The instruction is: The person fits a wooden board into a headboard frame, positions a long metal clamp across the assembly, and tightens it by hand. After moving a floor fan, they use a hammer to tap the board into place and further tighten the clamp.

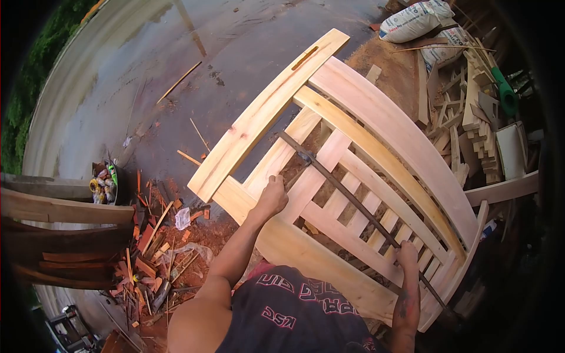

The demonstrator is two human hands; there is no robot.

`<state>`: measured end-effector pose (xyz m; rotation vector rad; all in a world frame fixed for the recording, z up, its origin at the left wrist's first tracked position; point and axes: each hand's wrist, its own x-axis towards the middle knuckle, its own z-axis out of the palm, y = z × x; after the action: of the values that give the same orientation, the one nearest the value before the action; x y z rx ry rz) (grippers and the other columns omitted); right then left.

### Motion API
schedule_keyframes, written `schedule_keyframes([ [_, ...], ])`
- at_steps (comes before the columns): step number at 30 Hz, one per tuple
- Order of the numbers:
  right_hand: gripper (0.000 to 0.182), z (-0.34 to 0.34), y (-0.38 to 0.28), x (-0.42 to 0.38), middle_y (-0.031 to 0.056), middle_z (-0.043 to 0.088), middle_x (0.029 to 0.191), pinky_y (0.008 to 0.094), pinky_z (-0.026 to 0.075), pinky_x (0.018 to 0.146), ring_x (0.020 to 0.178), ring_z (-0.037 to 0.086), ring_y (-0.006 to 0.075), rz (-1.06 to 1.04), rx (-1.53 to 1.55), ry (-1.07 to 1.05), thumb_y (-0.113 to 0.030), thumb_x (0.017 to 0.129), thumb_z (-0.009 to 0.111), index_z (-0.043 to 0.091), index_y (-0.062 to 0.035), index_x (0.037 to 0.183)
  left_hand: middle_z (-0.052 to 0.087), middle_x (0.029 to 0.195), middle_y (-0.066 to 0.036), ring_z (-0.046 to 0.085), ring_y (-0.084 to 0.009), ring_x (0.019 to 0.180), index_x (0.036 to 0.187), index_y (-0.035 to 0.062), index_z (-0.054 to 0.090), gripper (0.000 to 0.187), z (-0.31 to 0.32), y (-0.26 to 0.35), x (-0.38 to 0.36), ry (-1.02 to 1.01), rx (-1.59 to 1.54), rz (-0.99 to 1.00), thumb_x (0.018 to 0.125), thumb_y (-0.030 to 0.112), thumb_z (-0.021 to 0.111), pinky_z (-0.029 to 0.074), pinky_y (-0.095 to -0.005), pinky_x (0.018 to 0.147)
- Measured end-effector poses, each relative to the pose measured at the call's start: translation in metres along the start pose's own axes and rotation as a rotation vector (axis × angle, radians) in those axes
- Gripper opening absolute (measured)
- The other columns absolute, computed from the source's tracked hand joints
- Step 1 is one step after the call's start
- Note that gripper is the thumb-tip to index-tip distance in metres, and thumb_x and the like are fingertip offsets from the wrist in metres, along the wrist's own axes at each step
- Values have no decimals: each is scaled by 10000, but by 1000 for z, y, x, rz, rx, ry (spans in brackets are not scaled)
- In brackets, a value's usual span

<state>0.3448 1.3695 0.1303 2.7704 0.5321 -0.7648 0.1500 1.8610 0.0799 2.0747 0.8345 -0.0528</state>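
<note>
A long dark metal bar clamp (359,206) lies diagonally across a pale wooden slatted frame (388,109). My left hand (272,197) is closed around the clamp's handle, beside its sliding head (306,157). Farther down the bar, my right hand (406,254) is wrapped around it. A wide end board (259,120) with a slot near its upper end runs along the frame's far left side. Shorter slats (360,222) fill the inside of the frame. The clamp's lower end fades into shadow at the frame's right end.
Wood scraps (154,259) litter the ground on the left, near stacked boards (65,206) and a bin of rubbish (103,182). White sacks (415,21) and piled offcuts (479,117) stand at upper right. Wet-looking pavement (141,70) stretches beyond the frame.
</note>
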Motion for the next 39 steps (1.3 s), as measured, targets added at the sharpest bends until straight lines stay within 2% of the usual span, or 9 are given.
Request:
schedule_keyframes([
  [1,278,-6,-10,1,219,637,1018,479,521,849,971,637,394,16,-42,-49,-147,814,731,617,31,994,589,1079,-367,601,-495,997,1067,-63,547,199,23,-10,18,55,13,76,948,88,497,481,-538,883],
  [5,329,-3,-67,3,245,636,1049,483,498,894,1015,621,405,-96,104,140,-196,867,705,630,25,1100,662,994,-327,654,-452,1022,1121,-65,569,254,5,37,39,-89,35,-89,954,119,521,529,-531,872],
  [11,331,-1,-108,14,229,627,1012,490,486,855,981,614,412,-110,257,293,-218,905,681,627,11,1138,649,1058,-320,664,-452,984,1165,-17,605,284,36,13,64,13,88,-9,976,164,495,534,-538,865],
  [14,260,2,-140,24,210,613,949,478,483,843,938,607,402,-322,423,562,-207,901,674,647,2,1054,642,1066,-322,660,-465,982,1162,3,617,280,31,19,56,20,135,62,972,160,485,529,-540,873],
  [19,203,13,-168,38,163,613,866,475,483,771,857,608,363,-194,464,700,-215,872,694,633,-28,823,663,951,-336,652,-505,899,1163,-33,628,326,46,12,60,98,146,80,996,191,461,509,-563,815],
  [26,169,38,-167,51,164,624,925,466,478,868,977,621,348,-149,513,735,-196,828,705,660,-35,852,701,982,-276,661,-444,893,1135,-51,654,311,24,-16,31,101,140,199,1019,194,500,501,-491,785],
  [29,195,38,-163,56,152,608,910,461,494,811,953,606,355,-204,513,760,-217,822,721,630,-44,838,675,973,-270,629,-435,880,1108,-58,627,302,16,7,18,193,98,287,1037,204,493,486,-483,775],
  [35,208,51,-176,60,123,611,983,468,475,867,1008,581,335,-84,614,672,-221,825,731,638,-68,929,646,1005,-281,604,-431,897,1133,-68,601,328,41,53,36,122,62,414,1053,232,495,475,-475,817],
  [39,434,50,-156,0,190,536,1241,502,403,1009,1164,500,391,-28,642,937,-266,863,726,575,-50,1208,644,1015,-280,599,-434,925,1154,-71,597,348,69,61,34,233,-87,511,1053,249,501,473,-472,839],
])
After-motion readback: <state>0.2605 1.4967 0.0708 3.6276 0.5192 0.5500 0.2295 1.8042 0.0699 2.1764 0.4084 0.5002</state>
